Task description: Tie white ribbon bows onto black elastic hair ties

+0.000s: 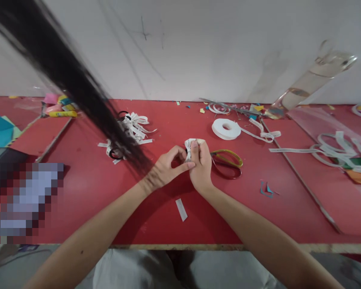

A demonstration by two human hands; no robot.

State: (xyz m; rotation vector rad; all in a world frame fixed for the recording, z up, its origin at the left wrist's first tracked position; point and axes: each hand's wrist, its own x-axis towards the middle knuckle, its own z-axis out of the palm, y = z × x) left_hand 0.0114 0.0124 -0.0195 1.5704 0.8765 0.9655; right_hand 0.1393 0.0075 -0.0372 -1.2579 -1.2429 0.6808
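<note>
Both hands meet over the red table (156, 216): the right hand (202, 168) pinches a folded printed ribbon bow (190, 149), the left hand (165, 168) pressing its middle. Binding looks underway; next needs a firm, steady pinch.

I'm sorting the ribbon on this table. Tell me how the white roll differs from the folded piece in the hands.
The white ribbon roll lies flat on the red table, untouched; the folded ribbon piece is lifted and pinched between the left hand and right hand. The roll is a wound disc with a hole and a loose tail; the piece is short and bunched. The roll looks plain; the piece shows dark print. Both are white ribbon.
</note>
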